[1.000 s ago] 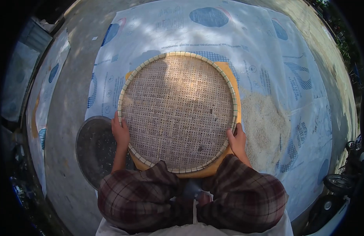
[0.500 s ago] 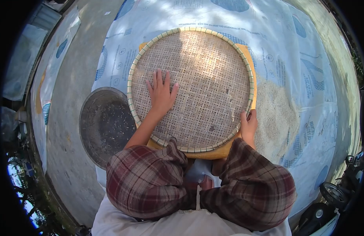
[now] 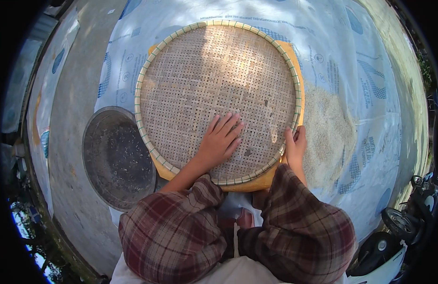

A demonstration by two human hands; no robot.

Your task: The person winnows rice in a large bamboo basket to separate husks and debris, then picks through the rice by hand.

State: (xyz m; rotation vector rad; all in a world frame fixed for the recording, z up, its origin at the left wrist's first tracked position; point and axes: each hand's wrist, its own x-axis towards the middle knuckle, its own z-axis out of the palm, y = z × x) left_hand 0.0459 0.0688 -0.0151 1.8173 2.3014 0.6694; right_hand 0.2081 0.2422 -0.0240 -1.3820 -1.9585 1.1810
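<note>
ok so from where I'm standing, the round woven bamboo tray [image 3: 195, 80] is right in front of the person, lying over a yellow-orange slab [image 3: 259, 183] whose edges poke out past the rim. Can't tell if that's a stool or just a board. The left hand [image 3: 220, 139] is laid on the weave in the near half, fingers a little apart and pinching nothing. The right hand [image 3: 296, 143] has the near right edge, thumb at the rim and fingers on the outer side, so I'd call it a pinch on the rim, though how far they curl underneath is hidden. Looks to me like a hold-and-feel step: one hand steadies, the other works the surface. I'd say a next move from here calls for a firm right hand and only light pressure from the left palm, because leaning hard on that near half could tip the thing. Mind the left too, there's a dark basin [image 3: 95, 135] just beside the tray with pale bits scattered inside, and a heap of pale grain [image 3: 327, 137] sits right of it on the printed plastic sheet [image 3: 318, 33].
</note>
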